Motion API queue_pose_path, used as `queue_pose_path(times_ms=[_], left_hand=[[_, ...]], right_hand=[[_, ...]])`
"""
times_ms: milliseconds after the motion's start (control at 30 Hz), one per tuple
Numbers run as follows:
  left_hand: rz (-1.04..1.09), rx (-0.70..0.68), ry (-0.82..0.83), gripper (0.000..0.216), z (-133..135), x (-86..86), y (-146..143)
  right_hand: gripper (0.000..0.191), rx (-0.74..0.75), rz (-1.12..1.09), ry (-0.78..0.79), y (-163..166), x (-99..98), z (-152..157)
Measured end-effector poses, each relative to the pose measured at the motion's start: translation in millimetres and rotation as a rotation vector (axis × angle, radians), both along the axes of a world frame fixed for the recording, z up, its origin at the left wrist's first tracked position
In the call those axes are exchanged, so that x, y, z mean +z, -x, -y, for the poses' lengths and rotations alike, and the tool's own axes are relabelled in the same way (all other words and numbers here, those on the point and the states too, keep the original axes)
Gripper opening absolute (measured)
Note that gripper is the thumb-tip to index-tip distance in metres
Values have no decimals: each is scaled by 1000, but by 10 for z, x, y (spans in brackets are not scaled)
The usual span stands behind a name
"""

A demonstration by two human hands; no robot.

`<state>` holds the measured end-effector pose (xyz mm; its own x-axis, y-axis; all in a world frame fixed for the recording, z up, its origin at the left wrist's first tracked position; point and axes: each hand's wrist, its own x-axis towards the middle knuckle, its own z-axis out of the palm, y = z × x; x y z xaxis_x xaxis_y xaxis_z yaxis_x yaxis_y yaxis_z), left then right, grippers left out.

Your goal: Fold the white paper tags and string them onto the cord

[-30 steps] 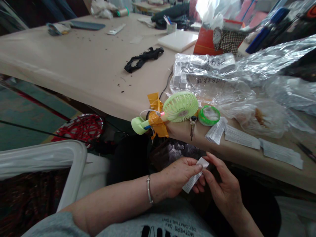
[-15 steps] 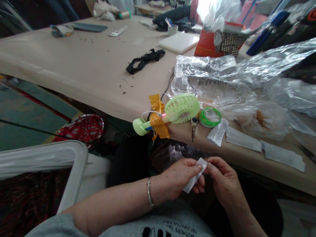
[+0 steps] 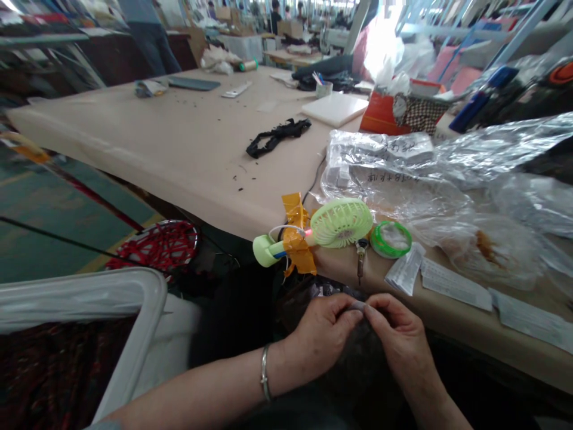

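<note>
Both of my hands meet just below the table's front edge. My left hand [image 3: 324, 337], with a bangle on its wrist, and my right hand [image 3: 398, 337] pinch a small white label [image 3: 357, 306] between thumbs and forefingers; only its top edge shows. Dark fabric lies under the hands. Right above them a pale green hand fan [image 3: 340, 223] is taped to the table edge with orange tape [image 3: 296, 239]. Beside the fan lie a green tape roll [image 3: 393, 239] and several white printed labels [image 3: 452, 283].
A tan table [image 3: 179, 143] carries a black fabric scrap [image 3: 277, 134], a white board [image 3: 335, 108], an orange box [image 3: 380, 113] and crinkled clear plastic bags [image 3: 403, 173]. A white bin rim [image 3: 134, 310] stands at my left, with a basket of red cord [image 3: 156, 242] on the floor.
The view has tilted upward, showing more of the room. The white label, earlier held upright and plainly visible, is now folded down between my fingertips with only an edge showing.
</note>
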<state>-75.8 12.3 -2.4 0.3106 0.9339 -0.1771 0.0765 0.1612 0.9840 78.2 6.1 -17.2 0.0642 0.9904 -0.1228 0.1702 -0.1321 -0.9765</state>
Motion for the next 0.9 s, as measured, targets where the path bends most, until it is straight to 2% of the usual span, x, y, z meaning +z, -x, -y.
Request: queue_pose_path(times_ms=[167, 467, 900], left_hand=[[-145, 61, -182, 18, -112, 42, 63], [-262, 60, -358, 21, -197, 0, 52], [-309, 23, -371, 25, -252, -5, 48]], right_hand=[[20, 15, 87, -88, 82, 60, -114], [15, -6, 216, -260, 98, 70, -143], [12, 3, 250, -270, 65, -33, -172]])
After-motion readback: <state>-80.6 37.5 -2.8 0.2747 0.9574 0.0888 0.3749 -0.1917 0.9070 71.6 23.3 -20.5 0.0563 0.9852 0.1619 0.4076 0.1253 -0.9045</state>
